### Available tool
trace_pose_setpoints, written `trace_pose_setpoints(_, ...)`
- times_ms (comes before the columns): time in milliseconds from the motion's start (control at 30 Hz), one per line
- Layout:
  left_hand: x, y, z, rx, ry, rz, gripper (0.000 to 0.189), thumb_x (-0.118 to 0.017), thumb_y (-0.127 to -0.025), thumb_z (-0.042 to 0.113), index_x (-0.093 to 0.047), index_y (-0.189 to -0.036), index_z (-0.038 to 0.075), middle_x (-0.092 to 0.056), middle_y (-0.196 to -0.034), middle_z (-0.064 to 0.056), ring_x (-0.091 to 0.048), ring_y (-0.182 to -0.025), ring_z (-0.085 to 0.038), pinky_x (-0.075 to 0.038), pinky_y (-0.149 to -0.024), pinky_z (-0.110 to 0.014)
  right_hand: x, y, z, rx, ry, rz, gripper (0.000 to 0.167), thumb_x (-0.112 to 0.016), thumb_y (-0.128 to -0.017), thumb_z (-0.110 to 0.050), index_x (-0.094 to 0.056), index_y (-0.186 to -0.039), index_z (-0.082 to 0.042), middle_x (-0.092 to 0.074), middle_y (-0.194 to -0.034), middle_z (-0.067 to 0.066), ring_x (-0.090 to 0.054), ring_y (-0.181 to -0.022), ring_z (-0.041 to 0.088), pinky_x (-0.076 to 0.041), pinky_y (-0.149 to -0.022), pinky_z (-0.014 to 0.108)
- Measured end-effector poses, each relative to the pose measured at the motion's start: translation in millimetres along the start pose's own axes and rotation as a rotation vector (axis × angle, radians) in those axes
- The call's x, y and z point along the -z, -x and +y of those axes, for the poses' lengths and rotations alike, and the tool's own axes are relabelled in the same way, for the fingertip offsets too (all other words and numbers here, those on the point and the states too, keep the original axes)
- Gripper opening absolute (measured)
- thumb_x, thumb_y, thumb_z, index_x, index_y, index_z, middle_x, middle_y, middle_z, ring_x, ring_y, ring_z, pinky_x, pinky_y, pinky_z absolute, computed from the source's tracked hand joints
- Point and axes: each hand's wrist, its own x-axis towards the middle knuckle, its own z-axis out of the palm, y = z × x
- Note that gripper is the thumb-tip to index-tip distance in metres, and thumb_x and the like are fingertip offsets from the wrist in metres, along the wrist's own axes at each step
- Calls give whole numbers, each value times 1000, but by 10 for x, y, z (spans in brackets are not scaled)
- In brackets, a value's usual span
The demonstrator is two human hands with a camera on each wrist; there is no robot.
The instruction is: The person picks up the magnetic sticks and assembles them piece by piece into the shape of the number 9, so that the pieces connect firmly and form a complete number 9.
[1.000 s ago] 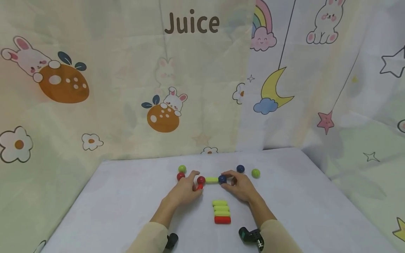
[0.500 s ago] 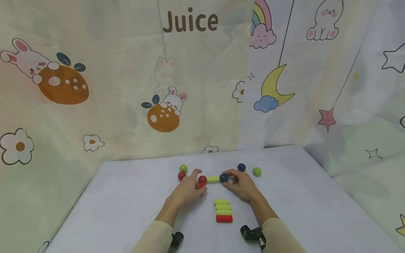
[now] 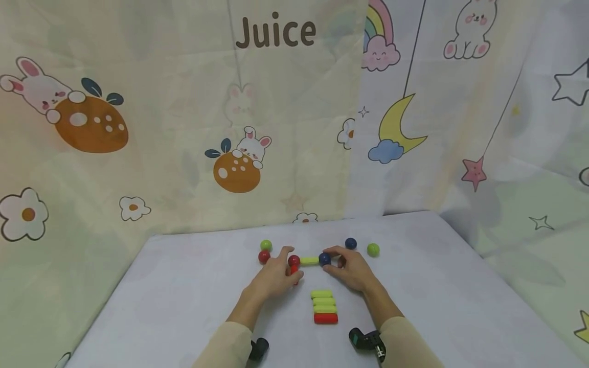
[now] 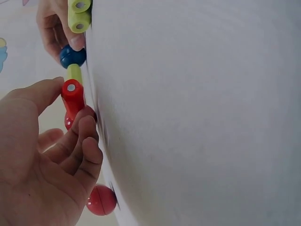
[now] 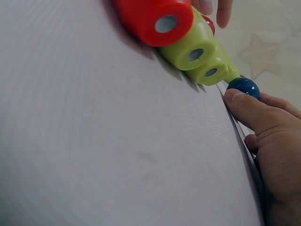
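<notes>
A red magnetic rod (image 4: 73,96) points toward me from a red ball (image 3: 294,261). My left hand (image 3: 274,276) holds this rod between the thumb, right at its near end, and the curled fingers along its other side. From the red ball a yellow-green rod (image 3: 310,260) runs right to a dark blue ball (image 3: 324,259). My right hand (image 3: 353,270) pinches that blue ball between thumb and index finger; the right wrist view shows the thumb pressed on the blue ball (image 5: 244,87). Red ball, rods and blue ball form a joined corner shape lying on the white table.
Nearer me lie several yellow-green rods (image 3: 324,301) in a row with one red rod (image 3: 325,318). Left of my left hand sit a green ball (image 3: 266,246) and a red ball (image 3: 264,256). Behind my right hand are a blue ball (image 3: 350,243) and a green ball (image 3: 373,249).
The red rod has swung slightly, its near end now pointing more toward me, and my left thumb has shifted a little right with it. My right hand stays on the blue ball.
</notes>
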Motion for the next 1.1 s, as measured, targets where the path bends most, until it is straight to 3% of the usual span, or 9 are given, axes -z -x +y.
trace_pose_setpoints(267, 13, 27, -10, 11, 12, -9, 73, -74, -95, 33, -37, -154, 12, -61, -76, 1, -59, -66, -14, -52, -65, -29, -3, 6, -14, -24, -3, 0, 40, -82, -87, -29, -71, -125, -30, -68, -107, -10, -53, -81, 12, -43, -72, 29)
trace_pose_setpoints(500, 109, 56, -67, -3, 6, 19, 65, -72, -95, 27, -43, -151, 11, -63, -85, 2, -59, -71, -15, -53, -66, -30, 1, 6, -13, -40, -6, -1, 40, -82, -87, -29, -71, -126, -31, -68, -106, -11, -53, -82, 12, -44, -72, 29)
trace_pose_setpoints(633, 163, 55, -136, -25, -49, 96, 56, -72, -94, 22, -52, -144, 11, -62, -91, 3, -57, -76, -14, -51, -68, -30, 6, 7, -25, -42, -6, -3, 40, -82, -88, -30, -71, -126, -30, -67, -106, -10, -53, -82, 13, -44, -72, 30)
trace_pose_setpoints(767, 218, 60, -222, -78, -121, 219, 46, -75, -91, 19, -61, -134, 11, -59, -97, -1, -53, -86, -15, -50, -75, -33, 3, 7, -40, -42, -4, -9, 40, -82, -88, -30, -70, -126, -31, -66, -105, -10, -53, -82, 13, -44, -72, 30)
trace_pose_setpoints(900, 276, 80, -304, -106, -127, 317, 42, -78, -88, 14, -65, -128, 12, -55, -109, -5, -52, -99, -21, -51, -82, -37, 1, 7, -46, -40, -7, -11, 40, -82, -88, -29, -71, -126, -30, -66, -103, -10, -53, -83, 13, -44, -72, 30)
trace_pose_setpoints(1100, 347, 76, -422, -49, -116, 339, 45, -79, -86, 13, -65, -129, 13, -47, -133, -10, -51, -122, -32, -54, -95, -47, -9, -4, -6, -31, -4, 0, 40, -82, -88, -29, -71, -126, -31, -67, -106, -11, -53, -81, 12, -44, -71, 29)
